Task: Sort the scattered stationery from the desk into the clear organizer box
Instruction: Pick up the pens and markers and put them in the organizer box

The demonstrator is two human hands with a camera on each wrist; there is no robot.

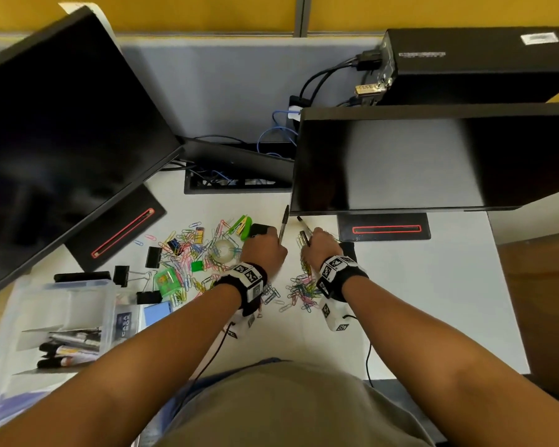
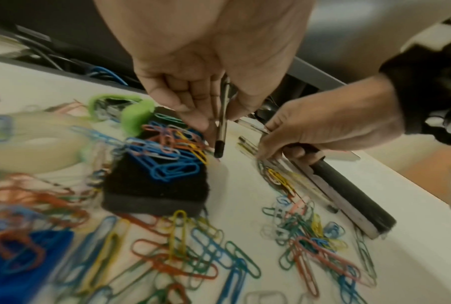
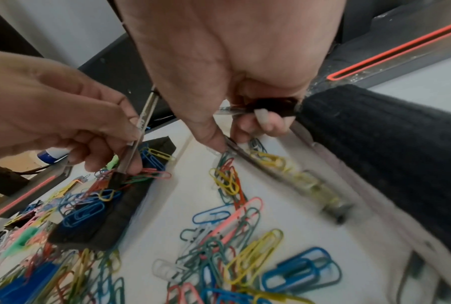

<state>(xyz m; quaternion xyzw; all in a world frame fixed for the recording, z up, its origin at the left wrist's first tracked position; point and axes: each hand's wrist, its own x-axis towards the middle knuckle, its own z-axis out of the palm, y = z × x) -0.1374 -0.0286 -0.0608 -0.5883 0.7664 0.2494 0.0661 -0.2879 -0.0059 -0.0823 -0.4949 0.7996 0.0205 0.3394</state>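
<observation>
Desk [image 1: 400,285] bare rightward (clips [image 1: 188,253] crowd left); both hands [image 1: 263,250] pinch pens [image 1: 283,224].

Smooth matt white laminate is covering the counter [image 1: 400,285]. Glossy coloured coated-wire paper clips [image 2: 183,257] are lying on it, some on a rough black felt-like pad [image 2: 151,191]. A shiny metallic pen barrel [image 2: 223,125] is catching light. The clear organizer box [image 1: 46,304] at the left edge is looking like translucent glossy plastic.

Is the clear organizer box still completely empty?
No: the head view shows several markers already lying in a compartment of the clear organizer box.
</observation>
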